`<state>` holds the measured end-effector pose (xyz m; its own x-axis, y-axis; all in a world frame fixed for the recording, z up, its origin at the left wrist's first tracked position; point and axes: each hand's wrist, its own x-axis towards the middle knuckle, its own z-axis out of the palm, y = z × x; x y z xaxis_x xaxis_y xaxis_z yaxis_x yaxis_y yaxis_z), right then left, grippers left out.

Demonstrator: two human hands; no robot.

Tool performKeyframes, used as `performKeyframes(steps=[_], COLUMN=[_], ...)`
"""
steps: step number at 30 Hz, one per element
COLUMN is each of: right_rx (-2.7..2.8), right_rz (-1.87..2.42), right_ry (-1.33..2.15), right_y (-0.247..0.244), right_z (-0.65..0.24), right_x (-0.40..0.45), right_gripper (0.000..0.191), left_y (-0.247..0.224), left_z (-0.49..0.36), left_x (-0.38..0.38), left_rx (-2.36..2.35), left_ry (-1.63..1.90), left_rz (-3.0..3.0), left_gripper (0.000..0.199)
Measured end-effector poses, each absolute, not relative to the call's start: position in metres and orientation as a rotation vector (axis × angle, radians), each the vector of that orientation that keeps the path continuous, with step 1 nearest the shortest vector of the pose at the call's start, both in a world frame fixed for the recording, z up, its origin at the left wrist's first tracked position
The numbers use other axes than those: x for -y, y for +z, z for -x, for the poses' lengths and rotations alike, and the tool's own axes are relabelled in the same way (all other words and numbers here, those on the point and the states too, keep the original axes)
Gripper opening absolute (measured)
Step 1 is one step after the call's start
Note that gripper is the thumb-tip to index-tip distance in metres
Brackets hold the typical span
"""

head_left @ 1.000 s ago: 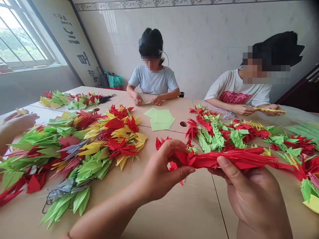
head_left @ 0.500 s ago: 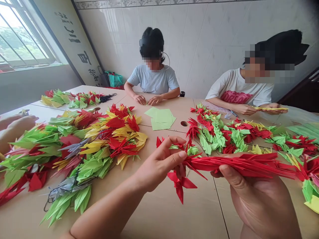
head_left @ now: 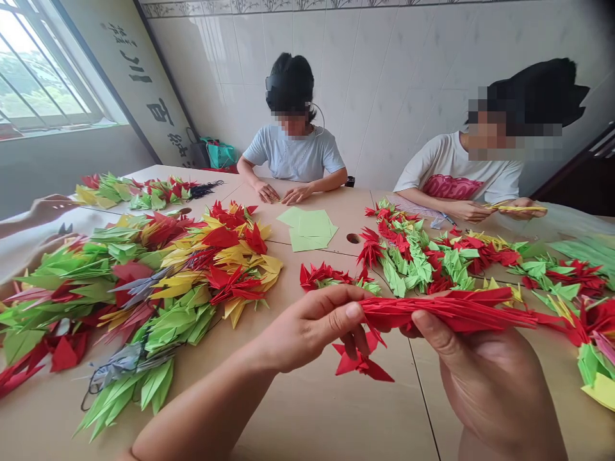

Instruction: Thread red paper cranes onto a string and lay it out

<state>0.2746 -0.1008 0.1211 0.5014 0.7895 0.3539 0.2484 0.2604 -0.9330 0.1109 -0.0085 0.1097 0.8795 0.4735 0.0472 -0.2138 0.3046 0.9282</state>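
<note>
A bundle of red folded paper cranes (head_left: 446,310) lies lengthwise across my two hands. My right hand (head_left: 485,365) supports it from below, thumb pressed on the near side. At the bundle's left end, my left hand (head_left: 327,326) pinches the paper between thumb and fingers. One loose red paper crane (head_left: 362,363) hangs under my left fingers; whether a thread holds it is hidden. Toward the right, the bundle meets more red, green and yellow folded paper (head_left: 593,333) at the table's edge of view.
Strings of coloured paper cranes (head_left: 182,256) cover the table's left side, and another string (head_left: 423,256) lies at right. Green paper squares (head_left: 312,228) lie mid-table near a round hole (head_left: 353,239). Two people sit opposite, folding paper; another person's hands (head_left: 50,208) reach in at left.
My left fingers have closed down onto the bundle's end, and the hanging crane has shifted right and up. The co-worker's hand at left has lifted, stretching a thread.
</note>
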Motion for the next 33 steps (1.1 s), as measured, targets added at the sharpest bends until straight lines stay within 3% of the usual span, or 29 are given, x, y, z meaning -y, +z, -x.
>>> performKeyframes(steps=[12,24,29,33], right_rx=[0.862,0.929,0.882,0.792], right_rz=[1.298,1.334,1.219,1.17], right_ry=[0.765,0.655,0.6,0.612], right_y=[0.119,0.117,0.115,0.12], right_z=[-0.26,-0.267,-0.276,-0.277], right_x=[0.102,0.1,0.1,0.105], right_gripper=[0.02,0.017,0.012,0.008], left_y=[0.112,0.112,0.116,0.113], left_z=[-0.117,-0.116,-0.11,-0.106], left_x=[0.016,0.018,0.009,0.005], left_rx=[-0.424,-0.46,-0.514,-0.453], left_ry=[0.6,0.599,0.653,0.553], left_rz=[-1.342,-1.533,-1.777,-2.076], left_gripper=[0.025,0.03,0.04,0.066])
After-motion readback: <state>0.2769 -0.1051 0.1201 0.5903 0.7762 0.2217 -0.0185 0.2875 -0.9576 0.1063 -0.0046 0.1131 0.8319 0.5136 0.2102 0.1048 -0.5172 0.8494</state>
